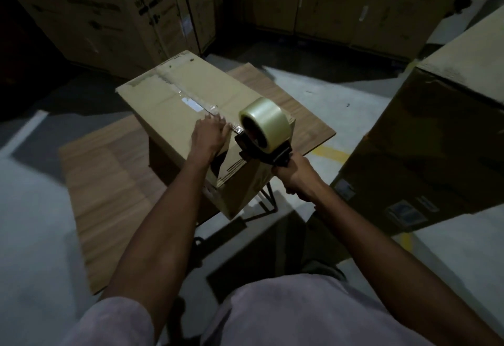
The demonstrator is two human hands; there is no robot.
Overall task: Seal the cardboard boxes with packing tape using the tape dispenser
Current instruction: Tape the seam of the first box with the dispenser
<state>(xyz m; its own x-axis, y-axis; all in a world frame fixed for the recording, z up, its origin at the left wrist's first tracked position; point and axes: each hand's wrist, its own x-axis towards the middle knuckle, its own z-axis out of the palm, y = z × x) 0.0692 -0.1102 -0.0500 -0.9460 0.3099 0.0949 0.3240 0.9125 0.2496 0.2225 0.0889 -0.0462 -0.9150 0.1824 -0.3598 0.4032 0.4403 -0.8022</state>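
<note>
box: plain brown cardboard box (191, 105), rectangular, matte, set on a small wood-grain table (308, 116); the landmark for all places below
seam: runs along the middle of the box top, part covered by a glossy clear strip of tape (196, 107) with an old white patch under it
left hand: left hand (208, 134) lies flat on the box top at the near end of the seam, fingers straight and together — judged to be pressing the fresh strip down so it sticks
dispenser: tape dispenser (261, 141), dark frame, sits at the near right edge of the box top, just beside the left hand
roll: roll (266, 123) is pale, translucent, smooth, upright in the frame
right hand: right hand (296, 175) is wrapped tight round the handle, off the box's near corner — angle suits a pull toward the body
stage: judged near the end of one seam run
</note>
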